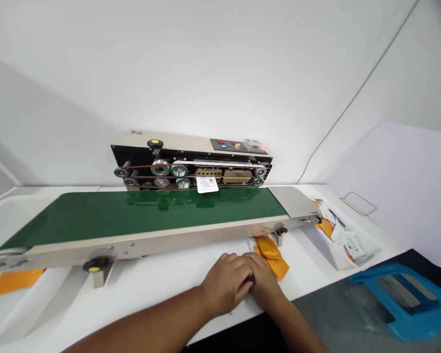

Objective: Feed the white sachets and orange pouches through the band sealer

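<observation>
My left hand (pixel 228 282) and my right hand (pixel 264 282) are closed and pressed against each other at the table's front. Their fingers curl inward, so whatever lies between them is hidden. Just beyond my right hand, orange packets (pixel 274 257) lie on the white table (pixel 154 289). Behind both hands runs a band sealing machine with a green conveyor belt (pixel 132 215). A small white printed pouch (pixel 207 184) sits in the sealer head (pixel 191 162), its lower part hanging over the belt's far edge.
On the right stands a white bin (pixel 329 252) with orange and white packets in it. A blue-lidded box (pixel 407 299) is at the lower right. Orange material (pixel 16 282) shows under the belt's left end. Black-knobbed supports (pixel 96 264) stick out in front.
</observation>
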The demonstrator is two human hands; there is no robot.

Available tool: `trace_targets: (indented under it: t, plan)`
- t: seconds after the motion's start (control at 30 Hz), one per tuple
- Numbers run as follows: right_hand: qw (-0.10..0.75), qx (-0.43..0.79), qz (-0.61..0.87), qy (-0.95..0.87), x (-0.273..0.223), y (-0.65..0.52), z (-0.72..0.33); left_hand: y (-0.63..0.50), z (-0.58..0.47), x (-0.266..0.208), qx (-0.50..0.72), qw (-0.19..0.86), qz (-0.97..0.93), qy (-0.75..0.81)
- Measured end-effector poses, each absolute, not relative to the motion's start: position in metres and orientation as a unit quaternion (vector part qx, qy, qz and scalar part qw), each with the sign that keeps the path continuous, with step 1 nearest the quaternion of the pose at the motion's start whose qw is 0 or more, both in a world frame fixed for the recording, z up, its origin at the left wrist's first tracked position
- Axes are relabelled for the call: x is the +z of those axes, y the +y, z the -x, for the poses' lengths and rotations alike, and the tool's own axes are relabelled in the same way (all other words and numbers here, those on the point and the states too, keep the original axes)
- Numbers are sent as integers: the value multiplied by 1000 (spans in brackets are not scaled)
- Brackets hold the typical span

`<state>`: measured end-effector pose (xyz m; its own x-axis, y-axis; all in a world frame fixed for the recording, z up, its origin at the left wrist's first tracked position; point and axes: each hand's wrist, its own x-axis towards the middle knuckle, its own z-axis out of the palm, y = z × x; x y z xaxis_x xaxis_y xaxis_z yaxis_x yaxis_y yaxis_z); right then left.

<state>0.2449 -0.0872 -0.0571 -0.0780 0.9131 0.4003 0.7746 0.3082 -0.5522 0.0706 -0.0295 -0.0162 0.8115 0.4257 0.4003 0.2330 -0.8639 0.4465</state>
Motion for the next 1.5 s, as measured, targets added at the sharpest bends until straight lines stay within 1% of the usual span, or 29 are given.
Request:
trace_targets:
  t: [0.07, 0.1, 0.23, 0.27, 0.33, 0.4, 0.47, 0.57, 0.63, 0.7, 0.77, 0.83, 0.93, 1.03, 1.13, 1.27, 1.5]
  plan:
    - [361, 59, 558, -745, -51, -91, -243, -32, -68, -13, 283, 201, -922, 172]
    - [350, 56, 540, -764, -46, -94, -241, -33, -67, -11, 306, 211, -913, 171]
    - [234, 129, 477, -837, -26, -99, -231, -33, -64, -2, 395, 256, -862, 186]
    - [220, 139, 476, -840, -25, -99, -230, -32, -64, -1, 409, 262, -852, 194]
    - [238, 139, 478, -834, -27, -99, -230, -30, -63, 0, 422, 270, -839, 213]
    - [292, 129, 482, -816, -35, -100, -235, -28, -62, -2, 427, 280, -828, 232]
    - [369, 122, 491, -780, -43, -101, -240, -27, -61, -4, 435, 297, -818, 229]
    - [543, 139, 504, -657, -47, -103, -245, -25, -60, -8, 431, 330, -818, 191]
    - [650, 175, 512, -533, -46, -103, -243, -24, -62, -11, 392, 349, -832, 179]
    - [706, 221, 528, -417, -42, -102, -239, -24, -66, -13, 336, 364, -848, 188]
    - [716, 265, 542, -351, -38, -101, -237, -23, -69, -16, 297, 377, -853, 205]
    - [704, 303, 546, -339, -32, -101, -239, -22, -71, -17, 301, 398, -835, 233]
    - [665, 336, 555, -369, -22, -102, -254, -22, -70, -16, 333, 438, -791, 266]
    - [583, 356, 584, -438, -11, -107, -276, -23, -70, -14, 337, 462, -779, 256]
    - [491, 331, 609, -527, -2, -113, -294, -24, -71, -13, 340, 479, -768, 258]
    - [399, 271, 629, -610, 13, -119, -302, -22, -72, -12, 360, 511, -730, 276]
    - [263, 294, 612, -685, 37, -122, -291, -21, -73, -14, 336, 549, -721, 259]
